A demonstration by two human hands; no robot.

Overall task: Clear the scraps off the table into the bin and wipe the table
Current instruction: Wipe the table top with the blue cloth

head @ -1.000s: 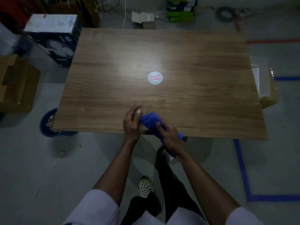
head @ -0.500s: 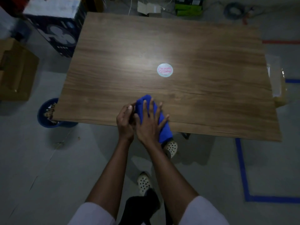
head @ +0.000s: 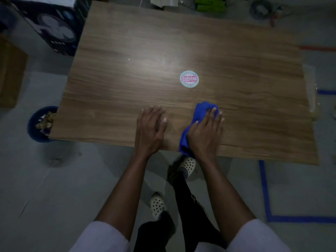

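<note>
The wooden table [head: 236, 73] fills the upper half of the head view. A blue cloth [head: 203, 110] lies on its near edge, and my right hand [head: 205, 133] presses flat on it with straight fingers. My left hand [head: 151, 130] rests flat on the bare wood to the left of the cloth, holding nothing. A blue bin [head: 33, 124] with brownish scraps inside stands on the floor by the table's near left corner. A round white and pink sticker [head: 189, 78] sits mid-table.
A dark printed box [head: 49, 28] and a brown carton [head: 9, 73] stand on the floor to the left. Green boxes [head: 211, 4] and cables lie beyond the far edge. Blue tape lines [head: 265, 193] mark the floor at right. My feet are under the near edge.
My hands have parted: the right hand slid the blue cloth to the right along the near edge, and the left hand let go of it and now lies flat on the wood.
</note>
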